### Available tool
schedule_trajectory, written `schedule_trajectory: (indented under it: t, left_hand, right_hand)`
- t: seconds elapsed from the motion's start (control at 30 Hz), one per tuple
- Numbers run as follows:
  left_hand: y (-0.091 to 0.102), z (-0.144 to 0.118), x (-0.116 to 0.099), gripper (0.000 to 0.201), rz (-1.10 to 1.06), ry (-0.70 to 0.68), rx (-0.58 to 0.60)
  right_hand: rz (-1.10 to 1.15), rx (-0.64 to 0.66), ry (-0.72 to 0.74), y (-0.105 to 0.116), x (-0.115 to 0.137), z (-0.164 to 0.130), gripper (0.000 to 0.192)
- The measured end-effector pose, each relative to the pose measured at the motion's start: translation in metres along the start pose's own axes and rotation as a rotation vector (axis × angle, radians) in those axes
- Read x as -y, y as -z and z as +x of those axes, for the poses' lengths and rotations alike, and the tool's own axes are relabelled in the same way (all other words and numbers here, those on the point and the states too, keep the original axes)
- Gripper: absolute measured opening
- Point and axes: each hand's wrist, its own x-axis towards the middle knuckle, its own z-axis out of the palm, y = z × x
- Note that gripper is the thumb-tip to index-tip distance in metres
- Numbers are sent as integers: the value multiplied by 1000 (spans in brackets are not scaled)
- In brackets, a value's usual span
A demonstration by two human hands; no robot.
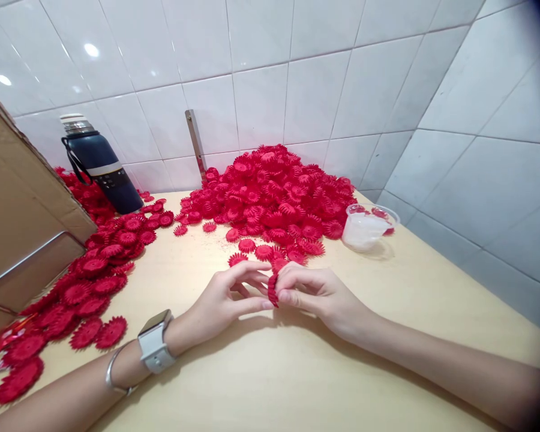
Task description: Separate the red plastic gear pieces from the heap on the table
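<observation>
Between my two hands a red flower-shaped disc (273, 289) with a toothed rim stands on edge, just above the table. My right hand (312, 294) pinches it with thumb and fingers from the right. From the left, the curved index finger and thumb of my left hand (234, 294) meet its upper and lower rim. The other left fingers are bent behind and partly hidden. Just beyond the hands lie several loose discs of the same kind, at the front of a large heap of red discs (274, 198).
A clear plastic cup (364, 231) with white contents stands right of the heap. At left are a dark blue bottle (103, 165), a cardboard box (22, 204) and a band of more red discs (94, 270). A metal strip (195, 141) leans on the tiled wall (261, 102).
</observation>
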Motion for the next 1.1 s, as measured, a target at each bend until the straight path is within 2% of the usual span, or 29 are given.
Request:
schedule_trajectory:
  t: [0.13,0.23,0.33,0.47,0.6,0.73,0.93,1.1]
  left_hand:
    - [-1,-1,-2,16,-13,-12,2]
    - [-1,-3,-6,15,80,-14,61]
    - [-1,-4,-8,14,165,-26,46]
    - [-1,-2,-6,6,224,-81,28]
    - [2,0,2,12,277,-73,-151]
    - [3,2,9,10,300,-65,-330]
    - [0,2,6,11,323,-12,-422]
    - [1,3,6,10,276,17,-432]
  right_hand:
    - [-115,6,18,-1,2,-1,12]
    - [-224,-1,52,-3,5,-4,13]
    - [-304,33,94,-4,6,-6,13]
    - [-264,26,50,-4,5,-5,13]
    - [-206,-35,6,-3,3,-3,11]
    - [-53,-121,-72,-3,1,-2,10]
    - [60,-218,-144,-1,-2,2,13]
    - [57,-369,-143,0,-1,0,12]
